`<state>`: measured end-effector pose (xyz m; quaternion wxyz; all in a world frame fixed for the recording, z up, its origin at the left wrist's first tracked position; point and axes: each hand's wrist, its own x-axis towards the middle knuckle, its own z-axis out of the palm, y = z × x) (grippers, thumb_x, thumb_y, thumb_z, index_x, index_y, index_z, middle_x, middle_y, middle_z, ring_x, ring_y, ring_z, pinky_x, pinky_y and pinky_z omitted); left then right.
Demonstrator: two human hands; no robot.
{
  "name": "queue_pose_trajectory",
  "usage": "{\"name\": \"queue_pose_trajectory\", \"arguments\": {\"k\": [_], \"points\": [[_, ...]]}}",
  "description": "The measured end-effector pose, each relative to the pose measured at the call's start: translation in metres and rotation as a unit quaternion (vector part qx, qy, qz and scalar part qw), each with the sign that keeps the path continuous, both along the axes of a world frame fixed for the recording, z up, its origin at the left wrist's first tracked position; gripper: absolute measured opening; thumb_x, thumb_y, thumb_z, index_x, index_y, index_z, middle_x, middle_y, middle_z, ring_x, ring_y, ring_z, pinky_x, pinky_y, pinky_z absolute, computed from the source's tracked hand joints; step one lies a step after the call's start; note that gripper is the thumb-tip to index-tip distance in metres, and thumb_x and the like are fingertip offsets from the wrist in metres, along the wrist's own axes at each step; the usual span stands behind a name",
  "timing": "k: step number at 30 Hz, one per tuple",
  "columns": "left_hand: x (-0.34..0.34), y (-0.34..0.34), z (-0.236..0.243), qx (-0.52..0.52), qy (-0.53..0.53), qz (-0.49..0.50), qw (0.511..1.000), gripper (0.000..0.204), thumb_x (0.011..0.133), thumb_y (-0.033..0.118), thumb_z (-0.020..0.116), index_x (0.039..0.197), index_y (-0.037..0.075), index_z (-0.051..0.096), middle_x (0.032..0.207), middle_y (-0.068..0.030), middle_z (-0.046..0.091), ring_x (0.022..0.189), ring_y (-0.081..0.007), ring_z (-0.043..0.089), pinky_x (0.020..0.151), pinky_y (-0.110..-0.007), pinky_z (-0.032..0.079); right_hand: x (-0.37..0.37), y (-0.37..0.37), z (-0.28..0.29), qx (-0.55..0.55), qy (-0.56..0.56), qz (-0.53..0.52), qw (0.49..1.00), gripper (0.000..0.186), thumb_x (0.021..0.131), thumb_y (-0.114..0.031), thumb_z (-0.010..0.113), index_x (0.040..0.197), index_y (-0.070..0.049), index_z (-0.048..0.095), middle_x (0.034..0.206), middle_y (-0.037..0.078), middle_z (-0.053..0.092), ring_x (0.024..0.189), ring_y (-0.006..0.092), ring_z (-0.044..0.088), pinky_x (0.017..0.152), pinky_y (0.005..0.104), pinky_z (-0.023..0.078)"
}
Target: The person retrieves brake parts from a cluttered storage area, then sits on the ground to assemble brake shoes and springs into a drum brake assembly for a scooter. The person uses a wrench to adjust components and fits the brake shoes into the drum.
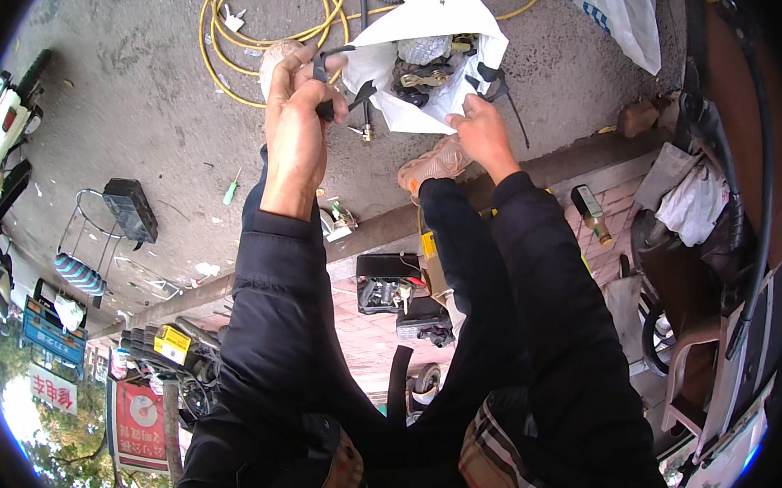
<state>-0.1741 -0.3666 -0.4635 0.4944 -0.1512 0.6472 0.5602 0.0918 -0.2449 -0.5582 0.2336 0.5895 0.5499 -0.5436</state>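
In front of me on the grey ground, a white bag gapes with its mouth toward me. Metal parts, one like a short piece of chain, lie inside beside a clear plastic-wrapped bundle. My left hand is closed around a black strap at the bag's left edge; its fingertips are slightly blurred. At the lower right edge of the bag, my right hand pinches the white rim, close to another black strap.
A coiled yellow hose lies left of the bag. Nearer are a green-handled screwdriver, an open black toolbox and a wire-framed stool. A brick and a small bottle are at the right, with parked bikes far left.
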Motion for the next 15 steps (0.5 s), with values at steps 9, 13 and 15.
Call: {"name": "queue_pose_trajectory", "arguments": {"k": [9,13,15], "points": [[-0.003,-0.001,0.000,0.070,-0.012,-0.034,0.997,0.062,0.094,-0.004,0.045,0.156,0.000,0.041,0.162,-0.0139,0.050,0.101,-0.0180,0.068,0.072,-0.026,0.049,-0.065,0.034,0.023,0.256,0.046,0.221,0.940,0.058,0.089,-0.026,0.081,0.139,-0.004,0.060,0.124,0.026,0.072,0.114,0.0426,0.070,0.098,0.0485,0.055],[0.002,-0.005,0.002,0.075,-0.037,-0.053,0.995,0.063,0.093,-0.004,0.046,0.156,0.000,0.043,0.159,-0.0121,0.053,0.108,-0.0188,0.068,0.075,-0.028,0.052,-0.102,0.045,-0.032,0.189,-0.004,0.127,0.974,0.104,0.077,-0.051,0.089,0.142,0.019,0.048,0.141,0.036,0.061,0.131,0.0475,0.061,0.110,0.0444,0.050],[0.005,-0.007,0.005,0.079,-0.051,-0.050,0.994,0.063,0.094,-0.005,0.045,0.157,-0.001,0.041,0.157,-0.0123,0.054,0.114,-0.0190,0.067,0.077,-0.029,0.053,-0.105,0.045,-0.056,0.184,-0.034,0.118,0.975,0.115,0.076,-0.071,0.082,0.143,0.017,0.049,0.140,0.033,0.064,0.126,0.0448,0.065,0.112,0.0424,0.047]]}}
